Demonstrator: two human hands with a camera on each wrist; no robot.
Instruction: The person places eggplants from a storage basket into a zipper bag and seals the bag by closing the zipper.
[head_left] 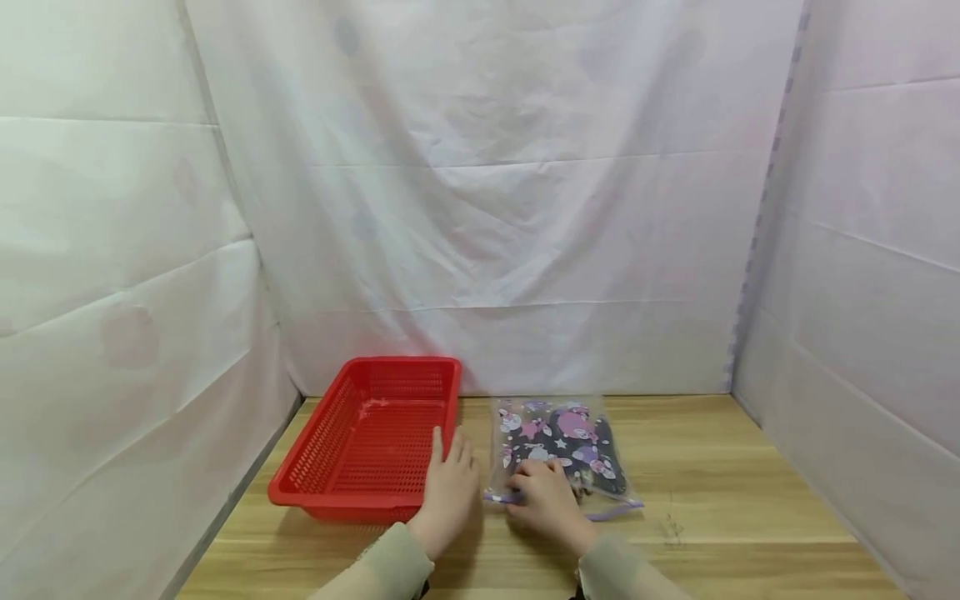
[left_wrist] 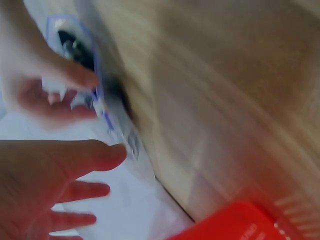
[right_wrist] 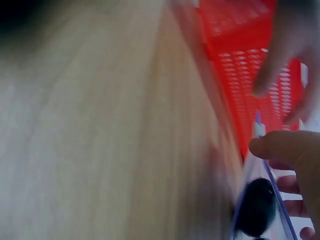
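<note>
A clear zip bag [head_left: 498, 450] with a purple strip along its near edge lies on the wooden table. Inside is a dark item [head_left: 577, 437] printed with pink, purple and white figures. My right hand [head_left: 547, 504] pinches the bag's near edge by the strip, thumb on one side and fingers on the other. In the right wrist view the thumb is close to a white slider [right_wrist: 259, 130], and the bag's mouth gapes. My left hand [head_left: 448, 496] has straight fingers beside the right rim of a red basket [head_left: 300, 500]; contact with it I cannot tell.
The red basket, with perforated sides, stands left of the bag. White cloth walls [head_left: 480, 250] enclose the table [head_left: 720, 475] at the back and both sides. Table surface extends right of the bag.
</note>
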